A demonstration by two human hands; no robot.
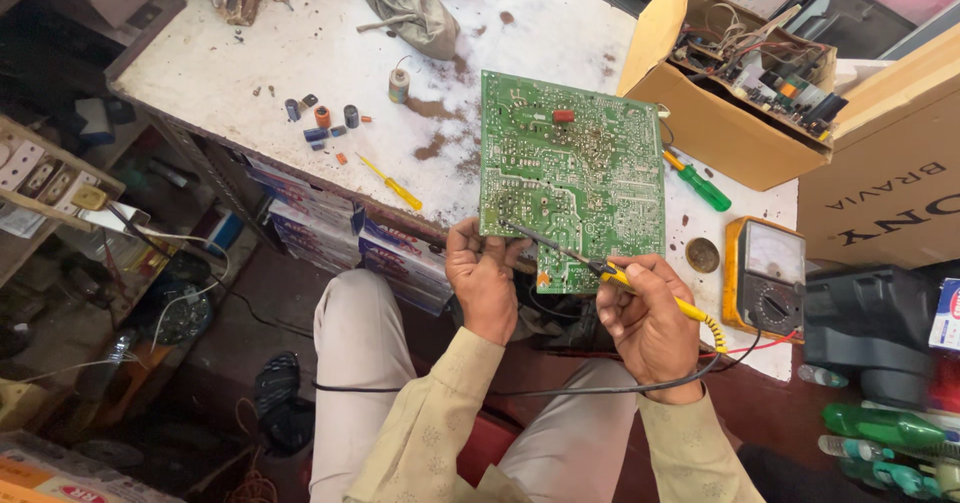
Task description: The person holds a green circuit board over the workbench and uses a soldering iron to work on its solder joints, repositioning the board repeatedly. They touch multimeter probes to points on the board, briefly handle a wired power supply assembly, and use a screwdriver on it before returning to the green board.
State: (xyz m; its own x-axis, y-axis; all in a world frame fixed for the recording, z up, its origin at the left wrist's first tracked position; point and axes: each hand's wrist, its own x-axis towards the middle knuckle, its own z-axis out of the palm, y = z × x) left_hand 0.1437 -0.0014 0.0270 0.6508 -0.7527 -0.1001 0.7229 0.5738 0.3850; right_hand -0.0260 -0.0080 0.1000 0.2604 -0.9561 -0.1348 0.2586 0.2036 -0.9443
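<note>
Open brown cardboard box (700, 113) of circuit parts upper right, large brown printed carton (890, 183) at right edge, yellow-cased analogue meter dial (765, 275) lower right, blue-white printed boxes (330, 228) stacked under table, centre left

cardboard box (700, 113) and multimeter (765, 275) crowd the right.

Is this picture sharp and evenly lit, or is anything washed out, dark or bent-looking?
Head view: the green circuit board and both hands, left hand and right hand, are sharp; the white table looks slightly washed out; the shelves at left sit in shadow; straight edges bow near the frame's corners.
</note>
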